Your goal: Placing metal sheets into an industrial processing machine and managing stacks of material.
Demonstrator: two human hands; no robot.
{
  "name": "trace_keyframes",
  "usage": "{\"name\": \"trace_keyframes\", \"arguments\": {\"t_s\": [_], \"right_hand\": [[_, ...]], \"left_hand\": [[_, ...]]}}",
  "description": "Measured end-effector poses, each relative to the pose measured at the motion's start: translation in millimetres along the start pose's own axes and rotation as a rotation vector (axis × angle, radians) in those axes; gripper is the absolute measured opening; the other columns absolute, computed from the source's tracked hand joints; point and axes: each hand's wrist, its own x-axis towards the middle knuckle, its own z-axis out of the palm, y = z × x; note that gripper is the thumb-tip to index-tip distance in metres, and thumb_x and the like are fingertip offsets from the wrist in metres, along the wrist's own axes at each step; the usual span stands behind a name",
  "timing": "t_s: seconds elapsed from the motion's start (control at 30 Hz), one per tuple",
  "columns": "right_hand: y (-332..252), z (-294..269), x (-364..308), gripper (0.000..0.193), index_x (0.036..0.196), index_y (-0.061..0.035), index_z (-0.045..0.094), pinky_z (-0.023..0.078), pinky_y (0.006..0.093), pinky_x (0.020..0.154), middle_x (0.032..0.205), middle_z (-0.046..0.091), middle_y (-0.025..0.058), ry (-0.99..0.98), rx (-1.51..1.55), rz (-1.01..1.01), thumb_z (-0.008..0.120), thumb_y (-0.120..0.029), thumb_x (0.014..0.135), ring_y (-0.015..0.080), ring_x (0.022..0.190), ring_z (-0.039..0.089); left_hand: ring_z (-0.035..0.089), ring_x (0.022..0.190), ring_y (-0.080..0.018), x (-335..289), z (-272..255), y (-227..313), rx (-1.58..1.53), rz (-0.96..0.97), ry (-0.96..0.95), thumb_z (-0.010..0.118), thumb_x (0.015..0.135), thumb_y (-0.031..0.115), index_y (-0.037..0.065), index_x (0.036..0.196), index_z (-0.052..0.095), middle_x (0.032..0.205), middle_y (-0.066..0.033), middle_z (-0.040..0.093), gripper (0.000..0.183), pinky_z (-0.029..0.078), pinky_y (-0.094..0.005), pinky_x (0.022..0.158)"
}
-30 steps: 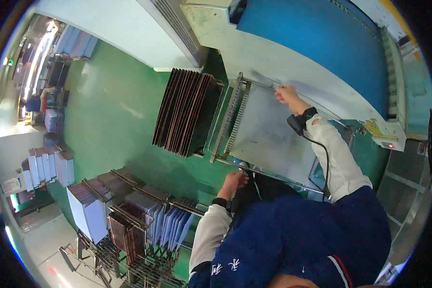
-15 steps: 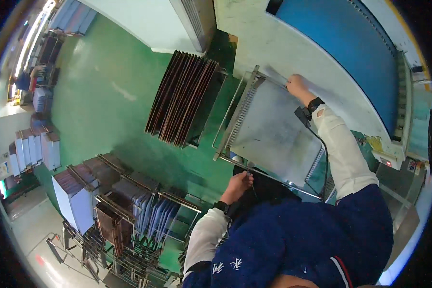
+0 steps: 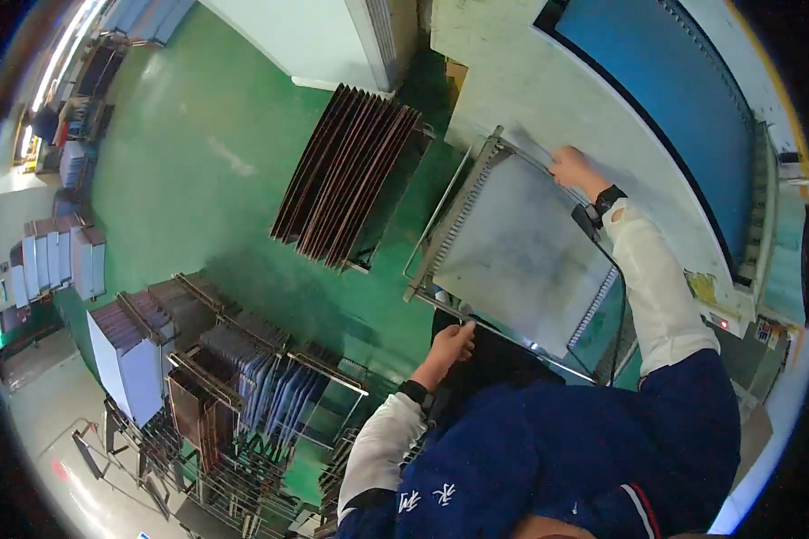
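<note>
A slotted metal rack (image 3: 459, 197) stands in front of me, with comb-like teeth along two sides and a flat grey panel (image 3: 526, 242) lying between them. My right hand (image 3: 577, 171) is closed around the rack's far rail, beside the pale worktop. Close to my body, my left hand (image 3: 448, 350) has its fingers curled in at the near rail. Its fingertips meet that rail, though the grip is partly hidden. Both wrists wear dark bands, and a black cable runs down from the right one.
A rack of upright brown-edged panels (image 3: 349, 180) stands on the green floor (image 3: 189, 162) beyond my rack. More loaded racks (image 3: 279, 386) crowd the lower left. At upper right, a pale worktop (image 3: 490, 72) borders a machine with a blue surface (image 3: 665, 99). A white cabinet (image 3: 288, 36) stands at the top.
The rack and my right hand sit slightly farther right in view, while the floor racks at lower left have shifted left. Both hands keep their places on the rails.
</note>
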Motion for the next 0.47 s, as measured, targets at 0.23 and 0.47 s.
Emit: {"name": "trace_keyframes", "arguments": {"t_s": [0.23, 0.47], "right_hand": [[-7.6, -8.4, -18.9, 0.012, 0.074, -0.0008, 0.065, 0.054, 0.0446, 0.065, 0.068, 0.069, 0.0156, 0.002, -0.131, -0.153, 0.066, -0.012, 0.079, 0.0316, 0.065, 0.069], [-6.9, 1.5, -36.6, 0.02, 0.086, -0.0034, 0.071, 0.052, 0.0498, 0.076, 0.085, 0.069, 0.0213, 0.096, -0.113, -0.433, 0.069, -0.019, 0.075, 0.0416, 0.087, 0.067]], "left_hand": [[0.062, 0.056, -0.0178, 18.7, -6.3, -24.0, 0.301, 0.125, -0.022, 0.056, 0.101, 0.037, -0.003, 0.083, 0.067, 0.068, -0.0099, 0.066, 0.045, 0.051, -0.0328, 0.055], [0.07, 0.064, -0.0266, -3.0, -24.3, 22.6, 0.793, 0.113, 0.035, 0.055, 0.099, 0.042, 0.005, 0.087, 0.073, 0.071, -0.0104, 0.072, 0.043, 0.055, -0.0411, 0.066]]}}
